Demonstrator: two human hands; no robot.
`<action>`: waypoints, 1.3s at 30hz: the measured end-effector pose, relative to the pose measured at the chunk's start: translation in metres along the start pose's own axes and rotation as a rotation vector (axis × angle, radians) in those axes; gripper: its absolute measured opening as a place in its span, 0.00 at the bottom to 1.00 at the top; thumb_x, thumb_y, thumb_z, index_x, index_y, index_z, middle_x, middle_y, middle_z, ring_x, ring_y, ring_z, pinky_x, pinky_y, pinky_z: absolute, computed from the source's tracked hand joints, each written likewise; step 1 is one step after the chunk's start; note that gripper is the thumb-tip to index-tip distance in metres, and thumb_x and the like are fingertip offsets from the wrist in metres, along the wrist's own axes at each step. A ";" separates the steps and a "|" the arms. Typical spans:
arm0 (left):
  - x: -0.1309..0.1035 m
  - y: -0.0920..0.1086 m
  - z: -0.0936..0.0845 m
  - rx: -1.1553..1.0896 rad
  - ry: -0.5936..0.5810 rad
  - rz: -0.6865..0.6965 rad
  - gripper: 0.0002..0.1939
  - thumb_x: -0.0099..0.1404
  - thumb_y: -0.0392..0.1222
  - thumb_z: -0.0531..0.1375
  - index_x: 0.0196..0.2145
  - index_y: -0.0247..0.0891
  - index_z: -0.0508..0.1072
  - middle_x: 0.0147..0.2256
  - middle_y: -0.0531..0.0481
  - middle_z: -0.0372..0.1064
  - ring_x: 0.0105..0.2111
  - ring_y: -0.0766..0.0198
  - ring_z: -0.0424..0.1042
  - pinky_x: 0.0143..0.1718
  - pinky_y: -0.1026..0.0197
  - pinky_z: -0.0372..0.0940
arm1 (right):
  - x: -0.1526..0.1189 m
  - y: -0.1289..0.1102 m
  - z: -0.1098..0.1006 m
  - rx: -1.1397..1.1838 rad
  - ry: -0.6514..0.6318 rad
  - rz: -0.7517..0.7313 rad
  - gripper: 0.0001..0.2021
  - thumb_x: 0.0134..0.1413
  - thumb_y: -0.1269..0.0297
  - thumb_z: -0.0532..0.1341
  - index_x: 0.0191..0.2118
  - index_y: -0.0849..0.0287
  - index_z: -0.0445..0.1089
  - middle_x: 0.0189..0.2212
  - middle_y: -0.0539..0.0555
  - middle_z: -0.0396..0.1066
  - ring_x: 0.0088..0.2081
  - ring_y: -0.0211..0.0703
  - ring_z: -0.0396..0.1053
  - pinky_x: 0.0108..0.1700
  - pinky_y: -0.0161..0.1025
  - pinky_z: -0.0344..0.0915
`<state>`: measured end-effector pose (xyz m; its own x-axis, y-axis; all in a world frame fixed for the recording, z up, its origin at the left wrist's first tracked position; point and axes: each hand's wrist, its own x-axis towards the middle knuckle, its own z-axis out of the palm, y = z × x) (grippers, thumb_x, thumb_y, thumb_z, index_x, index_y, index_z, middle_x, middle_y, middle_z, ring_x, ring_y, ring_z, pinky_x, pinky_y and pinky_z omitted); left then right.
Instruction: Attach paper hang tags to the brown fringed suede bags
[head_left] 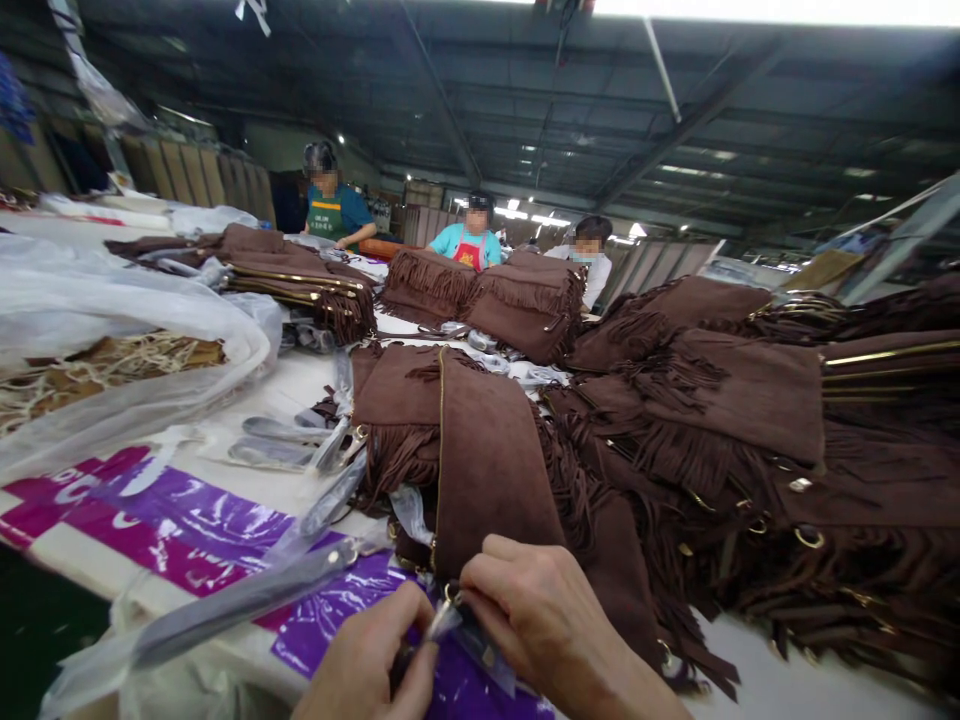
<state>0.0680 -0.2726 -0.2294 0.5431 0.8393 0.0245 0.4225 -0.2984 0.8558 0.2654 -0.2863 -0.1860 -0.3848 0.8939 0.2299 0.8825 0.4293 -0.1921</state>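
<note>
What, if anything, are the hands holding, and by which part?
The left hand pinches what looks like a metal clasp; the right hand is at the gold ring by the near end of the brown bag, its grip hidden.

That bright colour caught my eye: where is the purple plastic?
In the head view, the purple plastic lies on the table at lower left, stretching rightward beneath the left hand.

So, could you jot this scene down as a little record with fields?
Left hand: pinching a small metal fitting
Right hand: at the lower corner of a brown bag; exact grip unclear
Left side: plastic-wrapped strap, purple plastic sheet
Right side: piled brown fringed bags
Background: at least three people
</note>
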 end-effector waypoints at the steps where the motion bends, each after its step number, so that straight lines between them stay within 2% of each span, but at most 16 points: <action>1: 0.002 0.003 -0.004 -0.041 -0.006 -0.033 0.09 0.67 0.43 0.52 0.31 0.40 0.68 0.28 0.53 0.68 0.29 0.62 0.68 0.31 0.63 0.59 | 0.002 0.001 0.000 -0.036 -0.008 -0.032 0.09 0.58 0.71 0.62 0.27 0.57 0.68 0.25 0.46 0.66 0.24 0.35 0.63 0.26 0.37 0.45; 5: 0.017 0.010 -0.022 -0.339 -0.083 -0.172 0.12 0.63 0.50 0.54 0.29 0.39 0.68 0.25 0.54 0.68 0.25 0.67 0.63 0.25 0.66 0.55 | 0.007 0.008 0.004 -0.091 0.059 -0.162 0.11 0.62 0.71 0.61 0.27 0.57 0.69 0.24 0.46 0.63 0.23 0.35 0.59 0.25 0.38 0.44; 9: 0.036 0.010 -0.032 -0.682 -0.225 -0.393 0.14 0.52 0.53 0.60 0.28 0.40 0.66 0.19 0.57 0.68 0.13 0.74 0.50 0.15 0.68 0.41 | 0.008 0.014 0.003 0.078 0.084 -0.201 0.12 0.68 0.67 0.53 0.35 0.57 0.73 0.28 0.49 0.64 0.27 0.37 0.62 0.27 0.35 0.51; 11: 0.043 0.006 -0.034 -0.814 -0.277 -0.486 0.16 0.47 0.52 0.63 0.27 0.40 0.65 0.17 0.57 0.68 0.11 0.76 0.48 0.13 0.69 0.39 | 0.006 0.016 0.003 0.183 0.048 -0.208 0.14 0.70 0.66 0.50 0.41 0.58 0.73 0.31 0.52 0.66 0.30 0.38 0.64 0.31 0.34 0.56; 14: 0.052 -0.002 -0.034 -0.911 -0.308 -0.560 0.17 0.43 0.49 0.65 0.27 0.39 0.66 0.17 0.57 0.68 0.11 0.77 0.48 0.12 0.71 0.38 | 0.004 0.018 0.010 0.222 0.066 -0.217 0.14 0.71 0.65 0.49 0.43 0.60 0.72 0.33 0.54 0.67 0.33 0.41 0.65 0.34 0.35 0.59; 18: 0.059 -0.009 -0.038 -0.869 -0.345 -0.535 0.17 0.44 0.50 0.65 0.27 0.40 0.65 0.16 0.56 0.68 0.10 0.76 0.48 0.11 0.70 0.38 | 0.006 0.021 0.024 0.174 0.172 -0.219 0.17 0.71 0.67 0.48 0.36 0.61 0.72 0.29 0.53 0.65 0.29 0.41 0.62 0.30 0.36 0.57; 20: 0.060 -0.007 -0.044 -0.757 -0.324 -0.466 0.16 0.48 0.52 0.64 0.28 0.40 0.65 0.17 0.57 0.69 0.11 0.75 0.48 0.12 0.69 0.39 | 0.010 0.022 0.025 0.217 0.161 -0.190 0.16 0.70 0.68 0.48 0.34 0.60 0.71 0.29 0.53 0.65 0.29 0.40 0.62 0.30 0.36 0.56; 25: 0.063 0.007 -0.059 -0.286 -0.230 -0.147 0.10 0.59 0.49 0.55 0.32 0.39 0.65 0.21 0.58 0.67 0.17 0.72 0.55 0.18 0.68 0.47 | 0.021 0.017 0.019 0.383 0.078 -0.098 0.09 0.64 0.71 0.55 0.33 0.58 0.70 0.31 0.50 0.65 0.32 0.38 0.66 0.33 0.32 0.58; 29: 0.076 0.007 -0.061 -0.100 -0.230 -0.081 0.05 0.59 0.43 0.48 0.32 0.42 0.60 0.21 0.59 0.62 0.18 0.68 0.55 0.20 0.66 0.50 | 0.026 0.013 0.028 0.332 0.122 -0.054 0.07 0.58 0.74 0.56 0.33 0.58 0.69 0.32 0.50 0.66 0.31 0.38 0.66 0.32 0.33 0.57; 32: 0.079 0.007 -0.059 0.020 -0.157 0.000 0.05 0.62 0.41 0.49 0.31 0.41 0.63 0.25 0.56 0.62 0.26 0.63 0.62 0.29 0.61 0.56 | 0.028 0.012 0.039 0.326 0.186 0.018 0.08 0.54 0.77 0.54 0.30 0.59 0.67 0.30 0.50 0.64 0.30 0.38 0.65 0.32 0.34 0.55; 34: 0.073 0.009 -0.056 0.221 -0.032 0.155 0.07 0.64 0.36 0.49 0.33 0.41 0.66 0.30 0.51 0.65 0.33 0.57 0.64 0.37 0.57 0.57 | 0.030 0.012 0.042 0.356 0.209 0.063 0.08 0.52 0.77 0.54 0.29 0.59 0.66 0.29 0.49 0.64 0.30 0.38 0.64 0.32 0.34 0.55; 37: 0.057 0.011 -0.049 0.618 0.193 0.579 0.13 0.64 0.29 0.48 0.38 0.40 0.70 0.39 0.45 0.69 0.39 0.54 0.64 0.42 0.53 0.56 | 0.033 0.014 0.039 0.423 0.211 0.102 0.07 0.52 0.76 0.56 0.27 0.58 0.64 0.27 0.47 0.63 0.29 0.37 0.63 0.32 0.34 0.55; 38: 0.052 0.011 -0.045 0.711 0.225 0.681 0.13 0.64 0.27 0.49 0.39 0.39 0.70 0.40 0.46 0.69 0.39 0.54 0.64 0.42 0.54 0.56 | 0.034 0.015 0.037 0.446 0.201 0.107 0.07 0.52 0.76 0.56 0.27 0.58 0.64 0.26 0.47 0.63 0.29 0.37 0.63 0.32 0.33 0.55; 39: 0.048 0.011 -0.042 0.765 0.222 0.725 0.12 0.63 0.27 0.51 0.39 0.39 0.70 0.39 0.46 0.69 0.37 0.55 0.64 0.40 0.54 0.56 | 0.035 0.016 0.036 0.464 0.191 0.109 0.07 0.52 0.76 0.57 0.27 0.58 0.64 0.26 0.46 0.63 0.29 0.37 0.63 0.32 0.33 0.55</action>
<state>0.0685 -0.2166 -0.1974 0.7352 0.3892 0.5551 0.4367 -0.8981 0.0513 0.2565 -0.2440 -0.2150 -0.2030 0.9158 0.3465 0.6851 0.3857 -0.6179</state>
